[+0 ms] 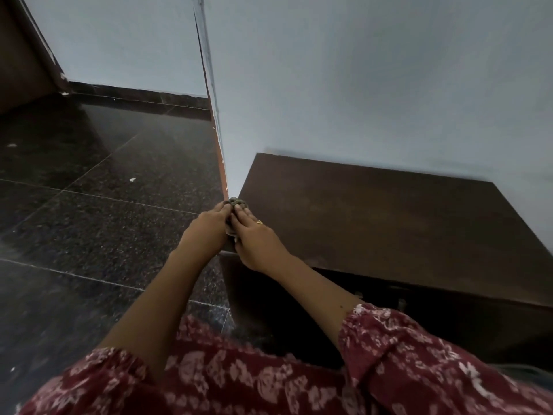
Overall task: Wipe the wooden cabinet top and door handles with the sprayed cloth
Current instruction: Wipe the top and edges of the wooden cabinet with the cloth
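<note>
Mid-frame, your left hand (209,224) and ringed right hand (254,235) clasp a bunched grey-green cloth (237,203) at the left edge of the dark brown wooden cabinet top (374,223). Speckled black floor tiles (104,211) fill the left; pale blue wall (374,85) sits above.

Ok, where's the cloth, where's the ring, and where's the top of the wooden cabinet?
cloth (238,202): head view, on the bunched grey tip above the fingers.
ring (259,222): head view, on the gold band on a right hand finger.
wooden cabinet top (389,223): head view, on the bare brown middle.
</note>
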Tool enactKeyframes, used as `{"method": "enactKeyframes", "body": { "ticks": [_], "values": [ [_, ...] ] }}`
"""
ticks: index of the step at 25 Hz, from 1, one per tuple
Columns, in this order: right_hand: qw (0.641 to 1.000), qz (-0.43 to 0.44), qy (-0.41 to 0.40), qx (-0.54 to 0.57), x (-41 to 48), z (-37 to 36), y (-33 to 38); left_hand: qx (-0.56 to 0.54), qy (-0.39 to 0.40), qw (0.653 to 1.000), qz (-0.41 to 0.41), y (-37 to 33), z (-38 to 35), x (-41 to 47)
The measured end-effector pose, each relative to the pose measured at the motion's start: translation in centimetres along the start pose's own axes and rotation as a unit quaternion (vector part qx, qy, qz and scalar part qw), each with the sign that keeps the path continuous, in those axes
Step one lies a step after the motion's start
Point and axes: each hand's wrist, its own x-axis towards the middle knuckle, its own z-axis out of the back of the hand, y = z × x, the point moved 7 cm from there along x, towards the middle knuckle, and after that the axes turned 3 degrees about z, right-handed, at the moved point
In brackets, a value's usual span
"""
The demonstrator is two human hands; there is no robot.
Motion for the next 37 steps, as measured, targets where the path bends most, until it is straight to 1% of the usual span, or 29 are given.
{"method": "enactKeyframes", "body": {
  "ticks": [3,6,9,11,14,16,18,20,21,26,30,32,34,37],
  "values": [
    [0.999,0.022,0.022,-0.015,-2.3,-0.5,1.0,0.027,-0.006,1.0,-0.007,0.0,-0.4,-2.9],
    [0.996,0.054,0.052,-0.046,-4.4,-0.1,0.8,0.046,-0.014,0.998,-0.051,-0.9,-1.0,-5.3],
    [0.994,0.039,0.075,-0.07,-6.8,1.3,-1.4,0.057,-0.02,0.994,-0.095,-3.3,-2.2,-6.8],
    [0.994,0.015,0.082,-0.073,-9.1,2.7,-3.6,0.05,-0.012,0.99,-0.135,-6.3,-3.3,-7.3],
    [0.993,-0.05,0.076,-0.069,-12.8,4.6,-7.3,0.052,0.005,0.984,-0.171,-11.2,-5.1,-7.4],
    [0.992,-0.099,0.052,-0.066,-14.8,5.2,-8.4,0.058,0.011,0.98,-0.191,-13.8,-6.0,-7.7],
    [0.988,-0.136,0.004,-0.066,-15.6,5.0,-8.1,0.059,0.003,0.979,-0.196,-14.7,-6.3,-8.0],
    [0.987,-0.146,-0.026,-0.063,-14.9,4.3,-6.6,0.067,-0.016,0.979,-0.191,-13.7,-5.8,-8.1],
    [0.988,-0.138,-0.028,-0.057,-14.1,3.8,-5.7,0.069,-0.026,0.981,-0.181,-12.7,-5.5,-8.1],
    [0.998,-0.053,0.001,-0.021,-7.8,1.4,-0.5,0.095,-0.056,0.991,-0.076,-5.2,-3.0,-7.6],
    [0.997,0.019,0.063,-0.028,-4.6,0.3,2.1,0.084,-0.036,0.996,0.005,-1.0,-1.7,-7.6],
    [0.994,0.037,0.095,-0.047,-4.6,0.3,1.7,0.104,-0.015,0.994,0.021,-1.2,-1.8,-7.8],
    [0.988,0.05,0.119,-0.084,-5.6,0.8,0.6,0.166,0.013,0.986,0.018,-3.0,-2.3,-8.4],
    [0.987,0.038,0.124,-0.092,-8.0,2.4,-1.6,0.23,0.029,0.972,-0.038,-7.1,-3.3,-9.0]
  ]
}}
